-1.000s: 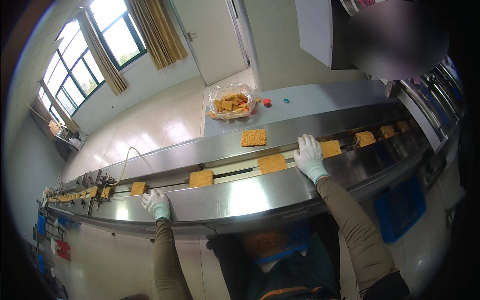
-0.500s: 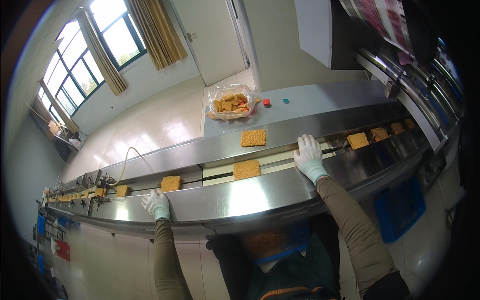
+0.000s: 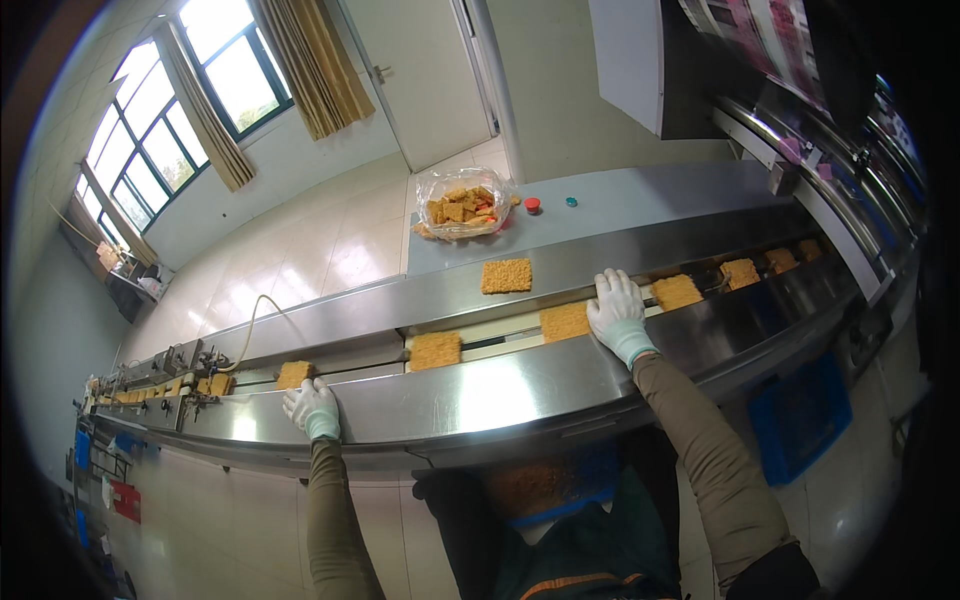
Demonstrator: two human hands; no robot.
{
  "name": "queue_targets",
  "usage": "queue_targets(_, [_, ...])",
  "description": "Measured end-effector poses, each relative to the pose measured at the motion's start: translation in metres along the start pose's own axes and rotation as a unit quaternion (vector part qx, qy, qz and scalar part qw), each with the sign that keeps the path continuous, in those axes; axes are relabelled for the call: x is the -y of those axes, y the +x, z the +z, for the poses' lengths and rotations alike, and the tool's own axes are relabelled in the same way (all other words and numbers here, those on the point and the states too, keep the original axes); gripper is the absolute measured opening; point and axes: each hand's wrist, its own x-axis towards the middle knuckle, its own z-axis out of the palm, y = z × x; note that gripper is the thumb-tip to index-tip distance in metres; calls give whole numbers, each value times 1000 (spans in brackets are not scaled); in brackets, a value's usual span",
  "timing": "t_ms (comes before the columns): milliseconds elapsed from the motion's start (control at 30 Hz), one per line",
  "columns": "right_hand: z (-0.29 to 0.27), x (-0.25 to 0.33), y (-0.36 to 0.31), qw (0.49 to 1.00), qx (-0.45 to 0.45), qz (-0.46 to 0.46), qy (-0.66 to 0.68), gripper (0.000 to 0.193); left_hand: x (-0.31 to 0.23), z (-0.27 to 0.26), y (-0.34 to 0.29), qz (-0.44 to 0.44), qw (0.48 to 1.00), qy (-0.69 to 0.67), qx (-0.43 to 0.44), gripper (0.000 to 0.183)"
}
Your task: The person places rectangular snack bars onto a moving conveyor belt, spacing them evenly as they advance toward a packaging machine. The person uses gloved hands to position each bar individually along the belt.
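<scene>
My left hand (image 3: 311,407), in a white glove, rests on the near steel edge of the conveyor (image 3: 395,411), its fingers apart and holding nothing. Just beyond its fingertips lies a golden, crinkly noodle cake (image 3: 295,375) in the channel. My right hand (image 3: 617,310), gloved too, reaches across the channel with fingers stretched out. One noodle cake (image 3: 566,322) lies against its left side, partly behind it; another noodle cake (image 3: 677,291) lies to its right. Between the hands is a further noodle cake (image 3: 435,350). A separate noodle cake (image 3: 507,276) sits on the far steel ledge.
A clear bag of broken noodle pieces (image 3: 465,212) stands on the grey table (image 3: 650,195) beyond, near a red cap (image 3: 532,206). Metal rollers and printed film (image 3: 765,45) are at upper right. A blue crate (image 3: 800,420) stands below right. Machinery (image 3: 165,370) flanks the belt's left end.
The noodle cakes in the channel have shifted along it; one now shows beside my right hand. The cake on the ledge and both hands have stayed put. The printed film looks different.
</scene>
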Motion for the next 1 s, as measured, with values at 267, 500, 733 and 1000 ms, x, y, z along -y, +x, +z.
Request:
queue_targets(267, [1,1,0,1000,-5,1,-1,45,1,2,1,0,1000,1,1,37])
queue_targets(500, [-1,1,0,1000,-10,-1,1,45,0,-2,0,-6,1000,-2,12,38])
queue_targets(733, [0,2,-1,1000,-11,-1,4,45,1,0,0,-5,1000,-3,0,36])
queue_targets(1000, [1,0,0,1000,-6,0,5,45,1,2,0,4,1000,-3,-1,35])
